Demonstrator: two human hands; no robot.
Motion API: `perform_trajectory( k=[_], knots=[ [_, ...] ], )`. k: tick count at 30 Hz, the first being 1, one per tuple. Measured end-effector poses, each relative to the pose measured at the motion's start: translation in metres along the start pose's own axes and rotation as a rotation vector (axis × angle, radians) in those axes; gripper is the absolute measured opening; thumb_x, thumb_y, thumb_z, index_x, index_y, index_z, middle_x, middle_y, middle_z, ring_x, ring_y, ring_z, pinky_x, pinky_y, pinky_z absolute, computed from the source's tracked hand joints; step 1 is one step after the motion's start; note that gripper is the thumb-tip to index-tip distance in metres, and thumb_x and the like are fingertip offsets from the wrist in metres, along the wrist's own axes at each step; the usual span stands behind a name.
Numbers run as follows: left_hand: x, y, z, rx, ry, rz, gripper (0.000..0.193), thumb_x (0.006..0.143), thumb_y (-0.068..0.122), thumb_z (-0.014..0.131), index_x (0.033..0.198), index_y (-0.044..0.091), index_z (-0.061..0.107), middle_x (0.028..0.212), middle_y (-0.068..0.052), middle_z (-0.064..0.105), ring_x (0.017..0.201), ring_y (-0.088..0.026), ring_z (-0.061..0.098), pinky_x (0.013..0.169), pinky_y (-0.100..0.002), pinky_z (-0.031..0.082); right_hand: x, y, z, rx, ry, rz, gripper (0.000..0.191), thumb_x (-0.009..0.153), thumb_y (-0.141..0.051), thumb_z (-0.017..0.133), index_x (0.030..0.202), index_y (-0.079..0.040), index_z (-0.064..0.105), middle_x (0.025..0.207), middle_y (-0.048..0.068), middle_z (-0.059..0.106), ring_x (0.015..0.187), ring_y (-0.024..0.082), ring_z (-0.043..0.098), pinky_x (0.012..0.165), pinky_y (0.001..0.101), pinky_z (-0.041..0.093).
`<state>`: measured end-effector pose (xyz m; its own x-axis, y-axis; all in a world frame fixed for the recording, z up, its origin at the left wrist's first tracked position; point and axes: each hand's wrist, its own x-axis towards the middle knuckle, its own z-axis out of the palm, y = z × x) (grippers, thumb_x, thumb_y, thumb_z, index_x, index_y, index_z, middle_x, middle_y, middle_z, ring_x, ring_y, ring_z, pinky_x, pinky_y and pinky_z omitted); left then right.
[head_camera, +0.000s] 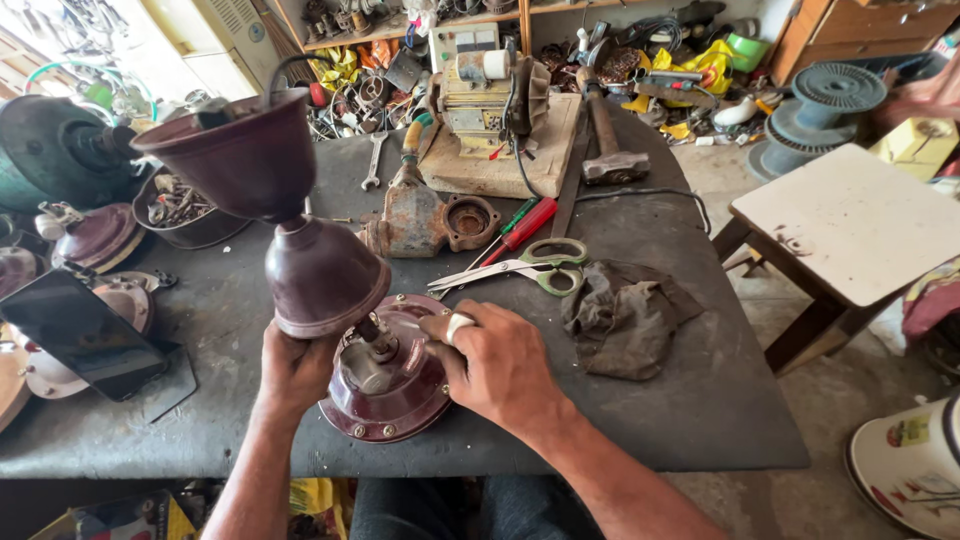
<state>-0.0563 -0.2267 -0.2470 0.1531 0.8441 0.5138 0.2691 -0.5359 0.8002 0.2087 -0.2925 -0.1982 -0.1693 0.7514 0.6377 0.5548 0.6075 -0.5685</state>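
Note:
A maroon ceiling-fan motor housing (395, 400) lies on the dark workbench (680, 400) near its front edge. From its shaft (378, 338) rises a down rod carrying two maroon bell-shaped canopy cups, a lower one (322, 278) and an upper one (235, 160). My left hand (292, 368) grips the housing's left side under the lower cup. My right hand (495, 365), with a ring on one finger, rests on the housing's right side, fingers by the shaft.
Scissors (535, 268), a red screwdriver (525, 225), a dark rag (625, 315), a rusty part (420, 220), a hammer (608, 140) and a small machine on a wooden block (495, 120) lie behind. A phone (80, 335) and fan covers sit left. A white stool (855, 225) stands right.

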Motion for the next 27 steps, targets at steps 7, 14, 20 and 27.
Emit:
perform_trajectory(
  k=[7, 14, 20, 27],
  knots=[
    [0.005, 0.039, -0.012, 0.136, -0.217, -0.012, 0.041, 0.07, 0.009, 0.088, 0.107, 0.003, 0.071, 0.102, -0.007, 0.079, 0.095, -0.015, 0.076, 0.083, -0.033, 0.062, -0.005, -0.003, 0.01, 0.112, 0.02, -0.026, 0.026, 0.079, -0.009, 0.08, 0.104, -0.005, 0.076, 0.094, 0.014, 0.073, 0.082, 0.032, 0.071, 0.071, 0.0407, 0.057],
    [0.008, 0.062, 0.006, 0.492, -0.052, 0.323, 0.032, 0.072, 0.017, 0.09, 0.099, 0.009, 0.076, 0.1, -0.008, 0.077, 0.091, -0.022, 0.076, 0.078, -0.035, 0.059, -0.002, -0.009, 0.005, 0.088, 0.008, 0.002, 0.027, 0.079, -0.008, 0.08, 0.105, -0.005, 0.076, 0.091, 0.013, 0.072, 0.078, 0.031, 0.071, 0.067, 0.0406, 0.057],
    [-0.002, 0.057, 0.016, 0.578, -0.015, 0.369, 0.023, 0.078, 0.007, 0.082, 0.1, 0.009, 0.076, 0.101, -0.006, 0.077, 0.092, -0.025, 0.075, 0.083, -0.038, 0.059, -0.004, -0.013, 0.001, 0.073, 0.032, 0.031, 0.023, 0.08, -0.009, 0.08, 0.102, -0.006, 0.076, 0.087, 0.011, 0.072, 0.073, 0.03, 0.071, 0.064, 0.0395, 0.056],
    [-0.033, 0.016, 0.011, 0.601, 0.225, 0.394, 0.015, 0.084, 0.003, 0.077, 0.098, 0.008, 0.074, 0.099, -0.01, 0.073, 0.085, -0.024, 0.072, 0.074, -0.035, 0.057, -0.013, -0.014, -0.004, 0.065, 0.003, 0.062, 0.022, 0.082, -0.011, 0.081, 0.103, -0.007, 0.077, 0.083, 0.01, 0.072, 0.071, 0.027, 0.072, 0.063, 0.0383, 0.056]
  ],
)
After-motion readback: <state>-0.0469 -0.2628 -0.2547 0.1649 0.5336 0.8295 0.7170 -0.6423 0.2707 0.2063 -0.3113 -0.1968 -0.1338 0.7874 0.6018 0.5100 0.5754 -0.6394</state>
